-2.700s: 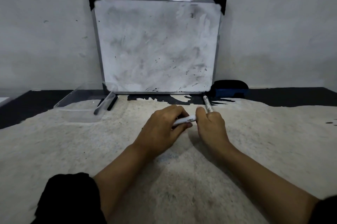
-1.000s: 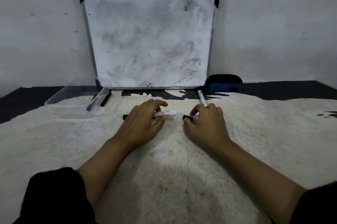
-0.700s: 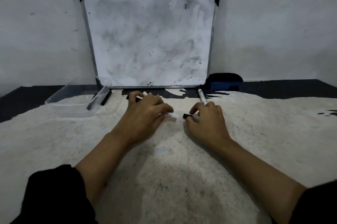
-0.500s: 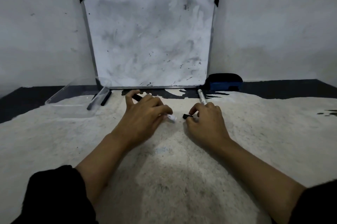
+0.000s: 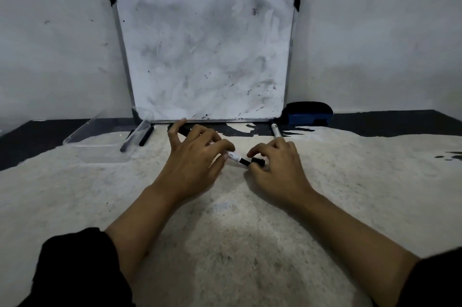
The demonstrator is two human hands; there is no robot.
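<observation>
A dark tabletop (image 5: 400,124) is mostly hidden under a shaggy cream cover (image 5: 225,244) with black patches, and its far edge meets a dull grey wall (image 5: 375,32). A smeared whiteboard (image 5: 205,57) with a metal frame leans on that wall at the middle of the far edge. A blue and black eraser (image 5: 308,113) sits just beside its lower right corner. Toward the far left corner stands a clear tray (image 5: 82,136) with a dark pen (image 5: 127,144) in it, and a black pen (image 5: 146,135) lies just outside it. A spare marker (image 5: 275,130) lies near the far edge, its near end hidden behind the right hand (image 5: 277,169).

The marker (image 5: 233,156) lies slantwise over the middle of the tabletop. Its body is white, with a black back end and a black tip section. The left hand (image 5: 192,159) grips it with curled fingers. The right hand pinches the small black cap (image 5: 259,162) at the tip; I cannot tell whether it is seated.
</observation>
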